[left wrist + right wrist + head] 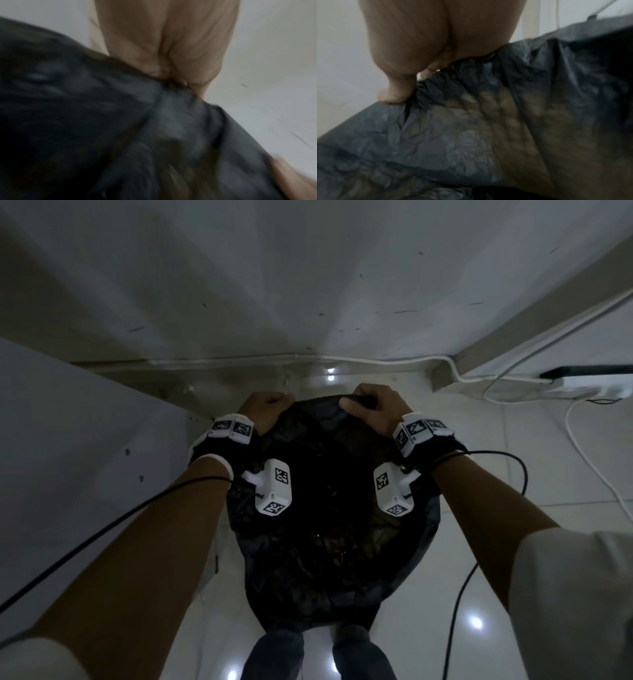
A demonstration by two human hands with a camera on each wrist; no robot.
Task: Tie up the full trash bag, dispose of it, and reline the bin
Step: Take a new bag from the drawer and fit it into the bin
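The bin itself is hidden under the black trash bag [329,542], and the contents show only as dim brownish shapes in poor light; both wrist views are blurred. The left hand [265,410] and right hand [371,409] each clench a gather of the bag's far rim, fingers curled round the plastic, the open mouth sagging between and below them. Beyond the fingertips a wall [308,285] stands close; white cables [513,378] trail off to the right of the right hand's fingers.
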